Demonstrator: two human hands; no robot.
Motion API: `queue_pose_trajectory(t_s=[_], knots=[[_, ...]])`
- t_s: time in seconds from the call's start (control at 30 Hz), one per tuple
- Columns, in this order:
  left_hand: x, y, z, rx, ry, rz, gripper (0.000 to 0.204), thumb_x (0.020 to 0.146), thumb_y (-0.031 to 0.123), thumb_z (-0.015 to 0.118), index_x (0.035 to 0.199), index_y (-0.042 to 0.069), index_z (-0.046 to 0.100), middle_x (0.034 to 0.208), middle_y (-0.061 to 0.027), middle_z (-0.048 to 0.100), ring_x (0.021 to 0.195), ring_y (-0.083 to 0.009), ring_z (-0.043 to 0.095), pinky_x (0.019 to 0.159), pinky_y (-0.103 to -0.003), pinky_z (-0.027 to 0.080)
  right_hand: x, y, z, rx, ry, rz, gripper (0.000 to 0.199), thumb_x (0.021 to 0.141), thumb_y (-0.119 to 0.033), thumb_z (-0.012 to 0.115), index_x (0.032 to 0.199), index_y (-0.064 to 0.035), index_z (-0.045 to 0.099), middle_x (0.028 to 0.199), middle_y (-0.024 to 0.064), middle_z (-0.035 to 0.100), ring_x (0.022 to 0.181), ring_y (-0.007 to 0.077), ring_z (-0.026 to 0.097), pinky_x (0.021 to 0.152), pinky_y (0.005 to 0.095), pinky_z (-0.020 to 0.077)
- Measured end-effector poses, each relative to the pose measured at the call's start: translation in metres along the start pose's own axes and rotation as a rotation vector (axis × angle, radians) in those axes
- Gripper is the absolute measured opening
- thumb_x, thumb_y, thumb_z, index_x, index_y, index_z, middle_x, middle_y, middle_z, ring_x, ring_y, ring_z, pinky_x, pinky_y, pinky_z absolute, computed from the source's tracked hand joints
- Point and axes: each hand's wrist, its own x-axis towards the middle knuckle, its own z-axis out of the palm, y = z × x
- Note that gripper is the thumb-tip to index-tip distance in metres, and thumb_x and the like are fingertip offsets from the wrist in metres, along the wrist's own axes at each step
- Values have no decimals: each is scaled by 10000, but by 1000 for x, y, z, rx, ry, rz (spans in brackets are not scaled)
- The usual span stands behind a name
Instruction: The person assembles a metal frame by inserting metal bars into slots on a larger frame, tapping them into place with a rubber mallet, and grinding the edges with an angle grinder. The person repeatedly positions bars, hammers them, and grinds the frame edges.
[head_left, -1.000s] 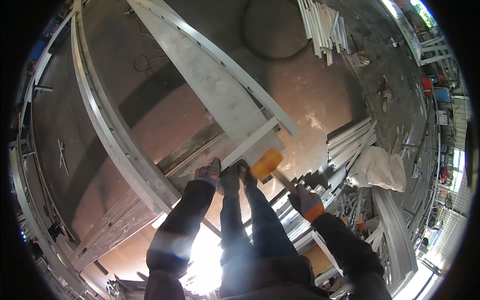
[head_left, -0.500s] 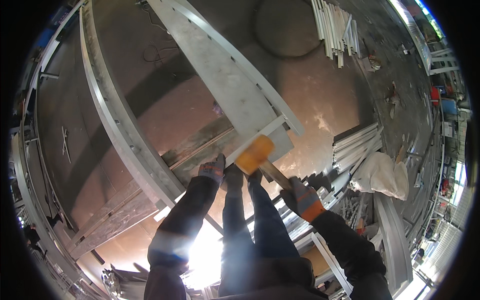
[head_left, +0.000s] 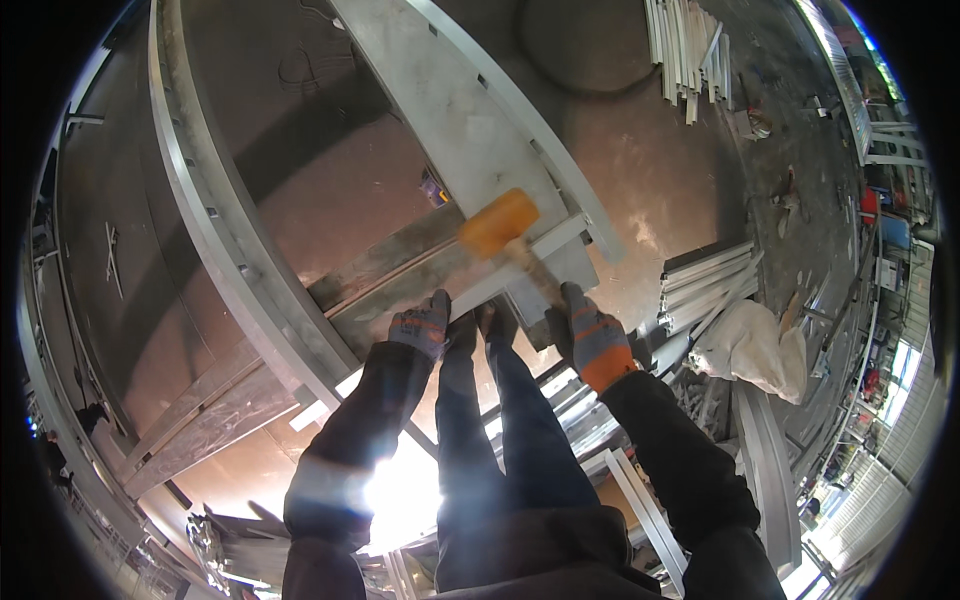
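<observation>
My right hand (head_left: 600,345), in a grey and orange glove, is closed round the wooden handle of a mallet (head_left: 500,222). The mallet's yellow-orange head appears over the wide grey metal beam, just beyond a narrow metal bar (head_left: 535,250); whether it touches anything, I cannot tell. That bar runs slantwise toward the beam's curved side rail. My left hand (head_left: 420,325), gloved alike, is closed on the bar's left end, thumb pointing up. The wide metal beam (head_left: 470,130) stretches away from me, its near end beside the bar.
On the left lies a long curved metal channel (head_left: 215,220). Flat boards (head_left: 390,275) cross between it and the beam. White strips are stacked at right (head_left: 705,285) and far right (head_left: 690,50). A white sack (head_left: 750,350) slumps near the right stack. Metal offcuts clutter the floor by my right arm.
The mallet head has moved farther from me, from over the bar to beyond it. My right hand has shifted up and slightly left. My left hand stays at the bar's end.
</observation>
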Motion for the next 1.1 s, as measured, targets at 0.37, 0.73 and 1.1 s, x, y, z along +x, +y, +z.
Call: queue_pose_trajectory(t_s=[0.37, 0.73, 1.1], knots=[[-4, 10, -12, -117, -19, -47, 371, 890, 393, 698, 1023, 96, 521, 876, -199, 692, 824, -427, 671, 683, -529, 521, -4, 12, -2, 8, -77, 36, 306, 966, -223, 620, 1211, -50, 562, 977, 232, 679, 881, 422, 685, 729, 474, 550], [-11, 0, 0, -50, 10, 6, 375, 907, 390, 687, 1025, 84, 505, 918, -213, 689, 872, -438, 668, 704, -536, 513, -2, -1, -11, -147, -214, -133, 305, 948, -204, 595, 1217, -61, 576, 896, 193, 690, 823, 373, 690, 740, 465, 545], [-16, -7, 21, -114, 178, 60, 393, 915, 433, 657, 1060, 84, 550, 958, -210, 698, 921, -413, 680, 749, -514, 530, -11, -16, -14, -66, -332, -175, 292, 999, -291, 564, 1194, -75, 579, 936, 209, 685, 793, 411, 695, 670, 475, 547]])
